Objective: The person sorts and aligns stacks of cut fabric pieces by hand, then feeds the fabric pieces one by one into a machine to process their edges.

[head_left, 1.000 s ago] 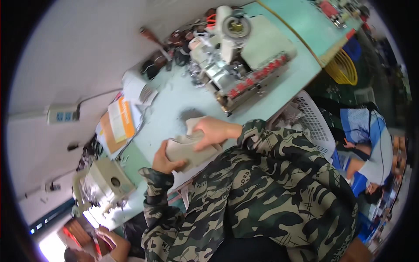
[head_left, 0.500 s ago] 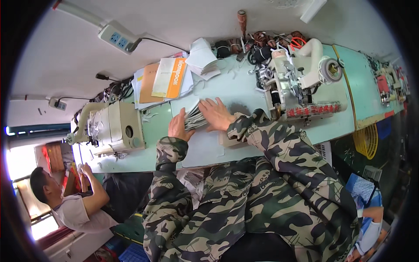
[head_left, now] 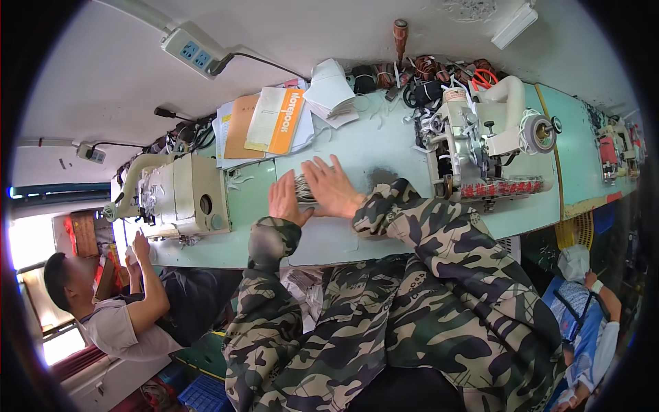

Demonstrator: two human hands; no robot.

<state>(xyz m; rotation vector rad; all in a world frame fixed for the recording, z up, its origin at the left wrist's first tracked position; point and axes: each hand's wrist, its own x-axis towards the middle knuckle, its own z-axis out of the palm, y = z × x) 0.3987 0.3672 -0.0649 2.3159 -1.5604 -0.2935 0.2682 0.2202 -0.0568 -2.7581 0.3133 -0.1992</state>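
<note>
- My left hand (head_left: pixel 287 199) and right hand (head_left: pixel 332 187): flat, fingers spread, pressing a striped stack (head_left: pixel 305 189), probably fabric pieces.
- Pale green surface (head_left: pixel 384 154); sewing machine (head_left: pixel 480 147) beside.

Grey striped stack (head_left: pixel 307 189) mostly covered between left hand (head_left: pixel 286 200) and right hand (head_left: pixel 331 187); kind of material unclear. Fingertips' contact underneath hidden. Co-worker (head_left: pixel 123 312) at far left partly cut by rim.

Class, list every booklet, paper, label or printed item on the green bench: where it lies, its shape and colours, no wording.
Notebook: far edge, rectangular, white with orange band.
Tan folder: beneath it, left.
White folded papers: right of the notebook.
No screens visible.
</note>
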